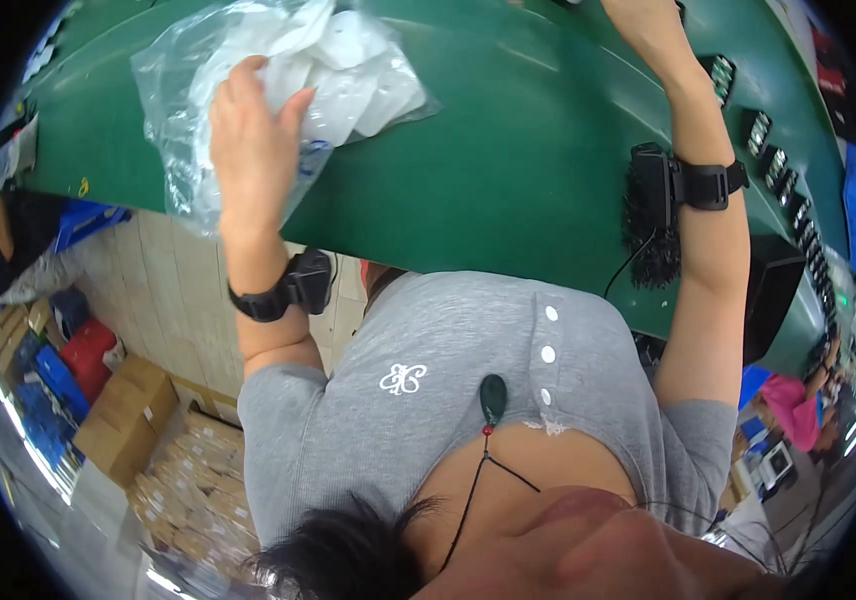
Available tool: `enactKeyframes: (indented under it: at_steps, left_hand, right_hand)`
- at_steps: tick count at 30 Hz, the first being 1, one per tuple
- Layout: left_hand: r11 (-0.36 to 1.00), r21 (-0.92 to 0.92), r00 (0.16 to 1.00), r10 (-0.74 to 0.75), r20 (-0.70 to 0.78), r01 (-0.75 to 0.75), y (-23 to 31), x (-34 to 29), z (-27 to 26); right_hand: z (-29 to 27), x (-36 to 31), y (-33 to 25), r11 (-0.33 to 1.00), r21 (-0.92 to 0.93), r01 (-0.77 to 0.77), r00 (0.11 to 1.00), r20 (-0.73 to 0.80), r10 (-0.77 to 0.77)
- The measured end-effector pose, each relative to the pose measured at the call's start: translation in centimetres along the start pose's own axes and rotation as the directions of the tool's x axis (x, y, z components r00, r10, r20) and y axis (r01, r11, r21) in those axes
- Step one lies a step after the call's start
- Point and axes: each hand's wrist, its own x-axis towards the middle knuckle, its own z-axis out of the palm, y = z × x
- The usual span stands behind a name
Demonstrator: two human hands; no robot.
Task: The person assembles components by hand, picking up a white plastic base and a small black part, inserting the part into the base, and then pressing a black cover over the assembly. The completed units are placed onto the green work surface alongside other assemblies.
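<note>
My left hand (pixel 253 140) rests over a clear plastic bag (pixel 178 110) at the table's far left. Its thumb stands apart from the fingers, and it touches the bag's contents. Thin, translucent white pieces (pixel 348 55) fill the bag and spill toward its right side. My right hand (pixel 648 28) reaches to the top edge of the picture. Its fingers are mostly cut off there, so what they touch or hold is hidden. Black straps with small box-like devices sit on both my forearms.
Both hands work over a green table (pixel 488 160). A row of small black parts (pixel 758 130) runs down its right side, near a black box (pixel 773 290). A dark bristly brush (pixel 653 240) lies by my right forearm. Cardboard boxes (pixel 128 410) stand on the floor at left.
</note>
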Motion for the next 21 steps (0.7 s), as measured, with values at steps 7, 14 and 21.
enactKeyframes:
  at_steps: [7, 14, 21]
  left_hand:
    - [0.952, -0.2, 0.961, -0.192, 0.199, 0.232, 1.4, 0.3, -1.7]
    - [0.714, -0.689, 0.986, -0.169, 0.0, 0.123, 4.4, -1.3, -2.6]
    - [0.408, -0.879, 0.928, 0.159, 0.336, 0.248, 11.2, -3.7, 0.7]
  right_hand:
    - [-8.3, -10.5, -0.2, 0.98, 0.056, -0.191, 0.966, -0.166, 0.198]
    - [-8.3, -18.5, 0.3, 0.931, -0.053, -0.36, 0.919, -0.19, 0.345]
    - [-8.0, -19.1, 2.3, 0.944, -0.208, -0.254, 0.967, -0.085, 0.241]
